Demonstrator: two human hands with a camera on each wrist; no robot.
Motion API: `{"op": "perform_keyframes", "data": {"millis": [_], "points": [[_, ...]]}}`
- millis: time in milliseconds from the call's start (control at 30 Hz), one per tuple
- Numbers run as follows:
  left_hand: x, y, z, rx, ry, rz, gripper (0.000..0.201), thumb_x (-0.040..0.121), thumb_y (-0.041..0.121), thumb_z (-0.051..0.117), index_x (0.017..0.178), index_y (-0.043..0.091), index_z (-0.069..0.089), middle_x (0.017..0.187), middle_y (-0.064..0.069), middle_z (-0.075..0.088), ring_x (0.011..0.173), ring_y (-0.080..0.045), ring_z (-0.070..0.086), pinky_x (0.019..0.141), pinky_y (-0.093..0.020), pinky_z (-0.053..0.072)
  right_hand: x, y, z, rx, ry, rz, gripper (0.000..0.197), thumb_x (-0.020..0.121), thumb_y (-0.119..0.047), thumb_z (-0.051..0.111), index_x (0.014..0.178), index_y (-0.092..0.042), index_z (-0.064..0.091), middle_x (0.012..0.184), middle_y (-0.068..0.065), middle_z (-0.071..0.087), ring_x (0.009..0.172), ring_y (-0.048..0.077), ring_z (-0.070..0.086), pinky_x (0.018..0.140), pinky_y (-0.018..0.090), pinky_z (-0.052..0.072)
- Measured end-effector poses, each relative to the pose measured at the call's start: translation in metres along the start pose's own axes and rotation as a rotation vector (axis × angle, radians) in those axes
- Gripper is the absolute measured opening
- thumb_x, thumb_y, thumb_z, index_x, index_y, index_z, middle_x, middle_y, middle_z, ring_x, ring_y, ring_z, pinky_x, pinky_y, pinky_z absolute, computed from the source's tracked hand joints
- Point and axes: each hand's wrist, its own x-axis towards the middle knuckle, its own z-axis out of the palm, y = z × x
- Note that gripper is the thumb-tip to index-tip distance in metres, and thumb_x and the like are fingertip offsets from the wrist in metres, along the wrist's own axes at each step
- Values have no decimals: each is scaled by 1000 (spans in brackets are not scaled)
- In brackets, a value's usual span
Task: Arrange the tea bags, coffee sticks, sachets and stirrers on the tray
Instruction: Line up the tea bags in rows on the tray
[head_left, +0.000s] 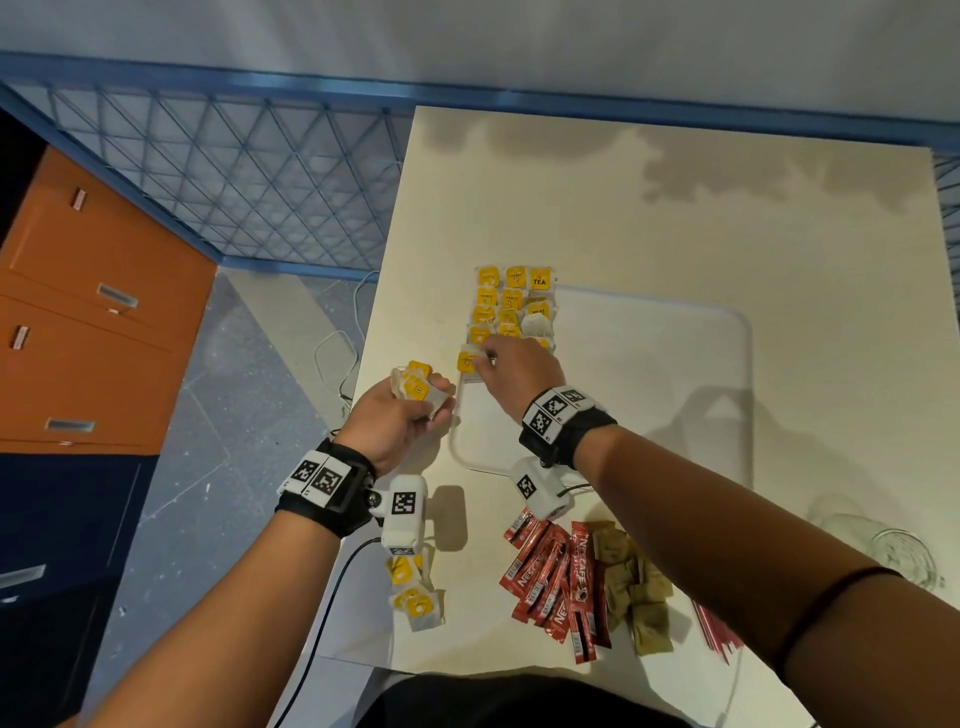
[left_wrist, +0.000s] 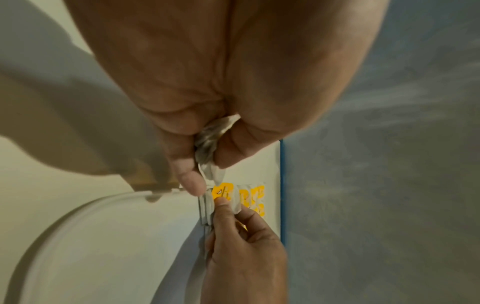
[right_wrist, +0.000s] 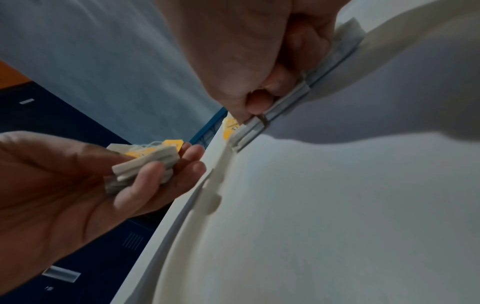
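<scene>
1. Our right hand (head_left: 514, 371) pinches one yellow-tagged tea bag (head_left: 467, 360) at its fingertips, setting it at the near end of the rows of tea bags (head_left: 511, 304) along the left edge of the white tray (head_left: 748, 364).
2. Our left hand (head_left: 400, 415) curls round a small stack of tea bags (head_left: 418, 387), held just left of the right hand and off the tray's rim.
3. We judge the next bag comes from that stack, so the right hand need only reach a little leftward.
4. The rows run away from us; free tray lies right of the hand.
5. Nescafé sticks (head_left: 558, 577), brown sachets (head_left: 636, 592), red stirrers (head_left: 719, 631) and loose tea bags (head_left: 415, 592) wait behind both wrists.
</scene>
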Motion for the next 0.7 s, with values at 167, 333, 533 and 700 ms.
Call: {"op": "perform_keyframes", "data": {"millis": [167, 333, 533, 700], "points": [[-2, 1, 1, 62, -70, 9, 32, 94, -20, 42, 119, -7, 56, 106, -22, 63, 70, -24, 68, 95, -48, 55, -1, -2, -2, 6, 21, 14, 23, 102, -40, 50, 118, -26, 59, 91, 0, 71, 84, 27, 67, 64, 31, 42], [-6, 6, 7, 119, -98, 20, 24, 98, -12, 49, 120, -7, 60, 105, -21, 73, 90, -28, 75, 70, -29, 61, -14, -4, -14, 57, 58, -43, 25, 102, -43, 50, 118, -27, 59, 80, -3, 69, 79, 25, 66, 63, 32, 44], [-11, 8, 17, 247, -111, 38, 12, 96, -3, 62, 107, -2, 66, 87, -17, 75, 75, -22, 76, 61, -23, 58, -46, -4, -20, 468, 12, -46, 18, 99, -38, 60, 99, -25, 73, 82, -4, 71, 79, 14, 65, 74, 33, 54], [-9, -1, 16, 488, -169, 10, 18, 92, 5, 72, 106, -5, 67, 79, -18, 73, 67, -21, 67, 57, -21, 52, -70, 6, -13, 592, -96, 16, 7, 90, -34, 73, 91, -27, 74, 90, -6, 72, 82, 5, 64, 74, 20, 49]]}}
